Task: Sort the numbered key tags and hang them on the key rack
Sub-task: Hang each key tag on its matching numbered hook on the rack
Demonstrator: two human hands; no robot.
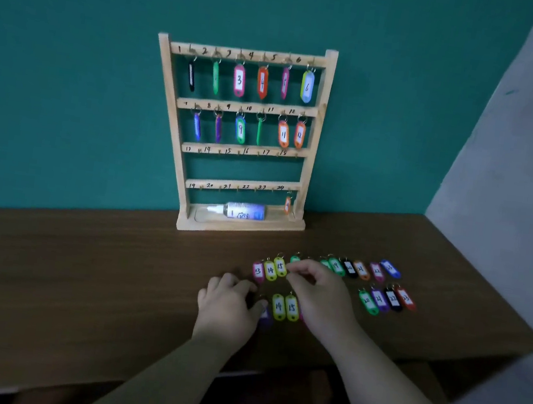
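Nearest, the left hand (228,302) lay curled on the table (78,279), thumb against a purple tag (265,314); whether it gripped that tag could not be told. Just right, the right hand (317,293) reached over the near key tags (285,306), fingertips bunched beside the far 15 tag (280,266), probably choosing the next number; any pinch was hidden. Farther right, more tags (381,298) lay in numbered rows, short of the table's edge. Beyond, bare tabletop left room up to the key rack (254,107), whose 13–18 hooks (241,152) stood free.
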